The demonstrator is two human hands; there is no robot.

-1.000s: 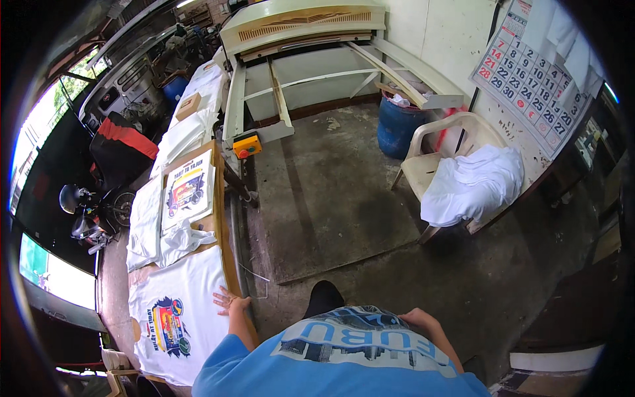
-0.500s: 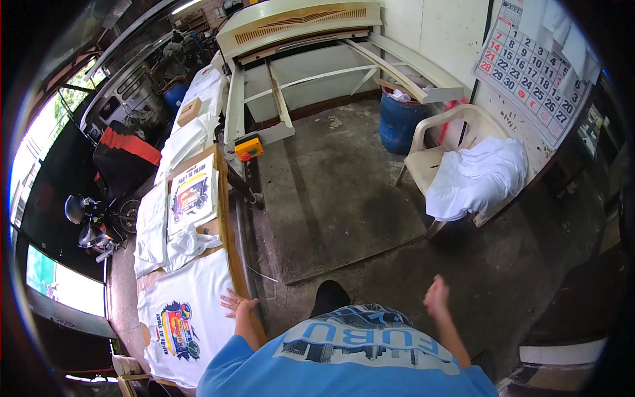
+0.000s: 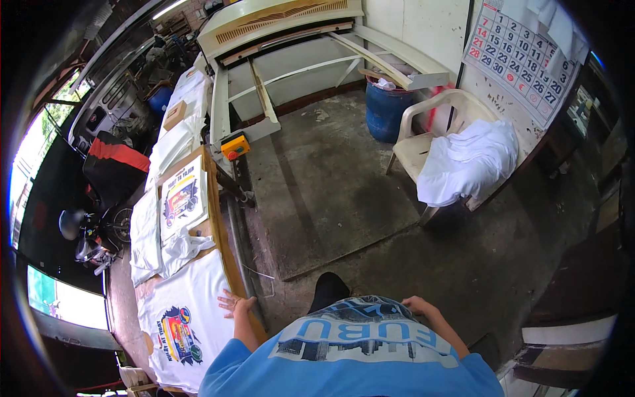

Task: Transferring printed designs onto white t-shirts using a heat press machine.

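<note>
A white T-shirt (image 3: 210,288) with a colourful printed design lies spread on the long table to my left. My left hand (image 3: 238,306) rests at its right edge, fingers spread over the cloth, gripping nothing. At the right side of my blue shirt (image 3: 370,334) is my right hand (image 3: 418,306), its fingers curled in close to the fabric. I see nothing held in it. Beyond the spread T-shirt lie a bunched white cloth (image 3: 182,250) and a flat white piece with a similar print (image 3: 185,200).
A cream machine (image 3: 278,26) with rails stands ahead, an orange switch box (image 3: 235,147) on its left rail. To the right are a blue drum (image 3: 385,112) and a plastic chair (image 3: 409,149) heaped with white cloth (image 3: 469,162). A motorcycle (image 3: 99,231) stands left beyond the table.
My right hand has come in from out at the right to the side of my shirt. The left hand stays on the T-shirt. The view has shifted slightly.
</note>
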